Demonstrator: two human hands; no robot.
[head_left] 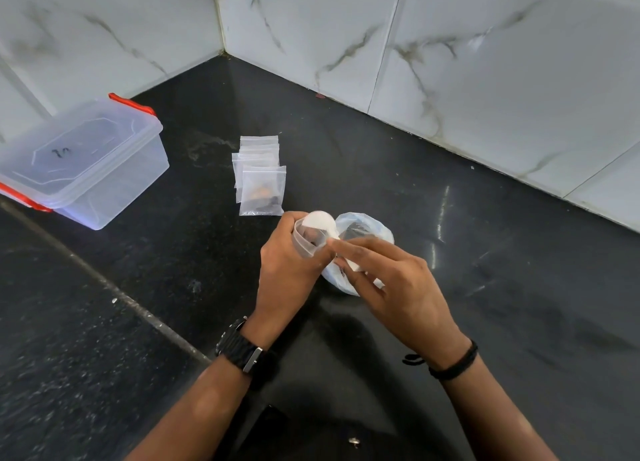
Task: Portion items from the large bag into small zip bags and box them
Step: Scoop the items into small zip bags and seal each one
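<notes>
My left hand (289, 270) grips an open zip bag (309, 240); my right hand (391, 284) pinches a spoon (320, 222) at its mouth, beside the big bag (363, 230).

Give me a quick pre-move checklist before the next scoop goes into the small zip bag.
1. Small zip bag mouth held open by left hand: ok.
2. White scoop at the bag mouth, gripped by right hand: ok.
3. Scoop load: cannot tell.
4. Large bag open and beside the hands: ok.
5. Filled bags stacked clear of the hands: ok.
6. Plastic box open for boxing: not ok, lid on.
</notes>
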